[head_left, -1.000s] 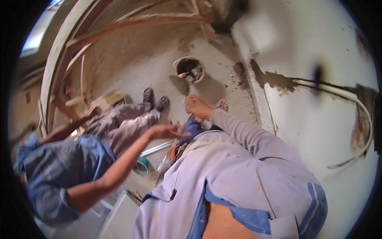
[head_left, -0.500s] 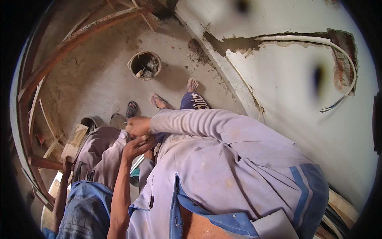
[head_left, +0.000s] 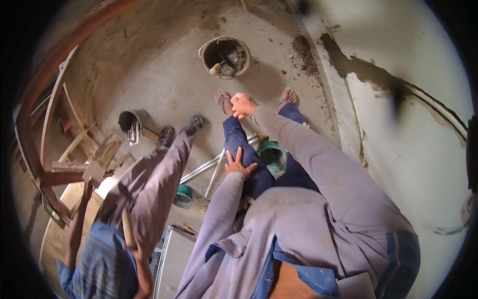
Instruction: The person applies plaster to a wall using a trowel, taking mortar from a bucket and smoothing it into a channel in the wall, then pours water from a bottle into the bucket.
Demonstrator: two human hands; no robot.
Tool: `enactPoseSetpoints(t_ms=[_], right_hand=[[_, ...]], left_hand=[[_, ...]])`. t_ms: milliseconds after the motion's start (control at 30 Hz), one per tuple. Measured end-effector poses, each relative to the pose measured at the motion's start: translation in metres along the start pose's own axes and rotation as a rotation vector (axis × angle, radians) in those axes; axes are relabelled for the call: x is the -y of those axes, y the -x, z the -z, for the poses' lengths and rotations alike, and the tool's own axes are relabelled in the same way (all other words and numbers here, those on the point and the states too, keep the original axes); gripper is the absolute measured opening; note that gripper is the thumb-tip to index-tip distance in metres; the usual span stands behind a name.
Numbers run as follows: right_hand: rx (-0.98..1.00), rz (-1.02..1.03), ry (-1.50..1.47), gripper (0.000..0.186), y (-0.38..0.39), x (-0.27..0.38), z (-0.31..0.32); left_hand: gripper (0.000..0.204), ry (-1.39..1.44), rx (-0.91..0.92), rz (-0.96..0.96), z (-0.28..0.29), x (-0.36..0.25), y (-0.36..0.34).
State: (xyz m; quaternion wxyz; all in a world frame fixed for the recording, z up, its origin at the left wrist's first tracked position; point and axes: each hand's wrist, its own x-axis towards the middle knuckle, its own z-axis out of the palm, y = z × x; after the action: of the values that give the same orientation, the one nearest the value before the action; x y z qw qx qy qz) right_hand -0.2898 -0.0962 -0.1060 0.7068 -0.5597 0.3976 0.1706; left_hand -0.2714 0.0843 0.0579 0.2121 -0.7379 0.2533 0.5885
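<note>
My left hand (head_left: 240, 162) rests with fingers spread on my leg, over the dark blue trousers (head_left: 234, 137). Held out ahead above my sandalled foot (head_left: 222, 97), my right hand (head_left: 243, 105) has its fingers curled closed; what they hold, if anything, is hidden. Beyond it on the floor stands a round bucket (head_left: 230, 76) with grey mortar (head_left: 236, 59) and a wooden-handled tool (head_left: 215, 68) inside. A green bucket (head_left: 274, 145) sits between my legs. To my left, a co-worker holds a wooden board (head_left: 105, 155) and a tool with a wooden handle (head_left: 128, 228).
A dark bucket (head_left: 138, 118) with metal tools stands by the co-worker's feet. White pipes (head_left: 201, 168) and a second green bucket (head_left: 184, 197) lie between us. A wooden frame (head_left: 59, 55) curves along the left. On the right, the white wall (head_left: 423, 55) has a mortar-filled groove (head_left: 368, 72).
My right hand has come away from the co-worker's hand and moved forward and right. My left hand now shows on my leg. The co-worker's arm has drawn back left.
</note>
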Motion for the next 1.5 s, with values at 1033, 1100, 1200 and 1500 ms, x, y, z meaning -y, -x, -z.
enactPoseSetpoints(t_ms=[1033, 1100, 1200, 1500], right_hand=[[-0.76, -0.385, -0.877, 0.025, 0.238, -0.109, 0.236], [-0.753, -0.38, -0.852, 0.025, 0.258, -0.115, 0.258], [-0.702, -0.32, -0.797, 0.022, 0.284, -0.128, 0.28], [-0.765, -0.145, -0.897, 0.019, 0.386, -0.074, 0.273]], left_hand=[[0.084, 0.034, -0.088, -0.136, 0.002, 0.037, -0.11], [0.076, 0.001, -0.11, -0.149, -0.004, 0.032, -0.108], [0.069, 0.014, -0.095, -0.146, -0.002, 0.005, -0.088], [0.057, -0.085, -0.1, -0.305, 0.02, -0.02, -0.037]])
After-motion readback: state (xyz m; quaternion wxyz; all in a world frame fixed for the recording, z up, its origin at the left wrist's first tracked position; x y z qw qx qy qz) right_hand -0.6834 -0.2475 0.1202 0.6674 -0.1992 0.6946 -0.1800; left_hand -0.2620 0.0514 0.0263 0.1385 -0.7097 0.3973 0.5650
